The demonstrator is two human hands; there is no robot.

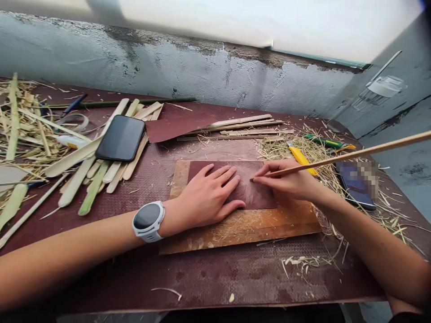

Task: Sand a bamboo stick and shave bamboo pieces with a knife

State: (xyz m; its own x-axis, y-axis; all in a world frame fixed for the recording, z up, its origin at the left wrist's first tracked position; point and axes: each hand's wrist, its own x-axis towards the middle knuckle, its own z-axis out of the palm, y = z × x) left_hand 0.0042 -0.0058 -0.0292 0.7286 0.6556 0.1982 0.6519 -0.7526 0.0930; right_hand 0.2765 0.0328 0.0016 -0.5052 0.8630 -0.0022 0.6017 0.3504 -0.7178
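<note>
My left hand [212, 193], with a watch [148, 220] on its wrist, lies flat with fingers stretched on a dark red sheet of sandpaper [259, 197]. Pale dust marks the sheet's middle. Under it is a wooden board [242, 231] strewn with fine shavings. Pinched in my right hand [286, 179] is a long thin bamboo stick [363, 152]. Its near tip meets the dusty part of the sandpaper, and the rest slants up to the right past my wrist.
Bamboo strips [77, 184] and a black phone [120, 137] lie left. Behind are another sandpaper sheet [175, 128] and thin sticks [245, 123]. Right, among shavings, are a yellow utility knife [301, 159], a green-handled tool [325, 142] and a second phone [357, 184]. A wall [202, 72] stands behind.
</note>
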